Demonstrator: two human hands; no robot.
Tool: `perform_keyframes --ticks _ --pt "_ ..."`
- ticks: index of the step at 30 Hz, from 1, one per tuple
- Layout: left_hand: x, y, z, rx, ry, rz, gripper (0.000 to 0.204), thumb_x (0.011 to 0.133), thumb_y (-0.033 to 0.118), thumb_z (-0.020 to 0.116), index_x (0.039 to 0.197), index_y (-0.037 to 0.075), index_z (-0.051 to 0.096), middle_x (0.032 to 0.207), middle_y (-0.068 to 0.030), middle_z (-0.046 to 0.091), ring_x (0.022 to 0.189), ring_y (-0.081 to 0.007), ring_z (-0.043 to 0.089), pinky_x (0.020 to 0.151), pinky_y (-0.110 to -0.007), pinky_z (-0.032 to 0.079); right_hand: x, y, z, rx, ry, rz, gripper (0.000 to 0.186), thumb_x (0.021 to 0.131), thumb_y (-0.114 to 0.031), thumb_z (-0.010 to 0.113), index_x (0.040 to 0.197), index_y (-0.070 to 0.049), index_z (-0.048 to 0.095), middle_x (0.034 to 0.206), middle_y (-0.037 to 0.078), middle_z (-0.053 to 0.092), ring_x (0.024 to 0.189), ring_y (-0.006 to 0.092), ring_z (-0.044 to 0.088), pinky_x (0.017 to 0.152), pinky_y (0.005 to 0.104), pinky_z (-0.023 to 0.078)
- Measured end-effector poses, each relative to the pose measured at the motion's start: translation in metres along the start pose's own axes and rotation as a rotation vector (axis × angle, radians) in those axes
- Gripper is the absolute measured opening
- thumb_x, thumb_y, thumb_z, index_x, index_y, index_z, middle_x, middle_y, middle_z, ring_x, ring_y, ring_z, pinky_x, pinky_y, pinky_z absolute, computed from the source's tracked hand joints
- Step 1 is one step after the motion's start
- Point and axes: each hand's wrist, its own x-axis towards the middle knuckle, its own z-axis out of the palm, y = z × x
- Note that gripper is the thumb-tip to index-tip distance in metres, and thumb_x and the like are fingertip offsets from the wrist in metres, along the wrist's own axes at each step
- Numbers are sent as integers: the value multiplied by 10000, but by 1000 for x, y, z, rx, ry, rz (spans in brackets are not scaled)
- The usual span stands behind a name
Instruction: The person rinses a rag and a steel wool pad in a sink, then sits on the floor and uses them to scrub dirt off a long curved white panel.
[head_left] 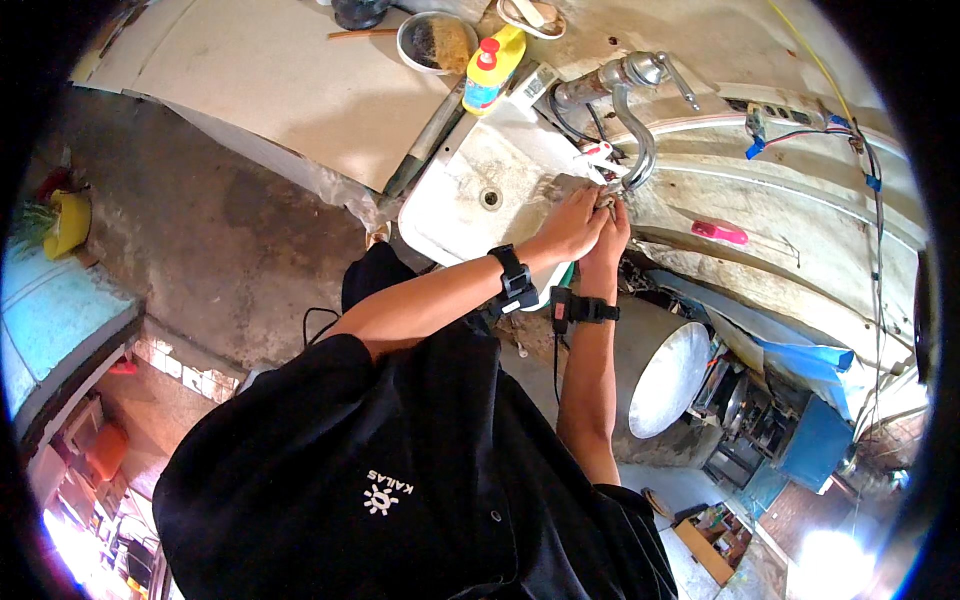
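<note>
Hands (573, 226) together, curled; near faucet (638, 140)

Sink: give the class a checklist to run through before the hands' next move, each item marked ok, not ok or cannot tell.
1. Left hand and right hand close together by the tap spout: ok.
2. Anything held between the hands: cannot tell, too small and hidden.
3. Water running: cannot tell.
4. Drain uncovered: ok.
5. Sink free of stains: not ok, brownish marks show.
6. Yellow bottle apart from both hands: ok.
</note>
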Motion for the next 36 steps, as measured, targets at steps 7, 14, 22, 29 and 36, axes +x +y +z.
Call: perform_keyframes --ticks 7,14,22,29,36 --pt "55 -87 -23 -137 -131 -358 539 1227 372 382 1331 -36 718 1267 -274 772 1170 -416 735 1038 -540 549 -37 -19 51 47 30 52 395 1132 57 524 1517 26 608 1312 165 765 1136 246 758 950 395 632" --pt "32 -9 12 477 -267 -13 502 1207 371 442 1384 -43 663 1559 -344 579 1285 -528 666 1068 -600 548 -18 -9 8 18 104 1 400 1134 27 570 1532 18 608 1355 147 747 1168 229 745 959 381 632" --pt "48 -11 -13 224 -143 29 508 1216 318 406 1413 -67 674 1436 -323 686 1310 -446 673 1149 -548 486 -15 -21 22 -110 30 -61 420 1132 13 589 1550 52 601 1268 127 772 1065 181 735 919 330 607" --pt "30 -88 -68 442 -205 -322 406 1109 267 546 1285 -39 747 1251 -335 774 1185 -473 749 1027 -571 579 -21 -32 25 -163 91 -39 442 1141 -32 621 1560 104 587 1186 122 792 992 160 714 830 331 577" --pt "-14 -25 -67 312 49 -267 377 926 248 781 1189 -15 717 1241 -319 736 1152 -478 736 996 -577 595 -12 -19 4 -498 183 -152 340 1118 -167 734 1302 119 736 957 105 799 812 125 640 715 347 521"
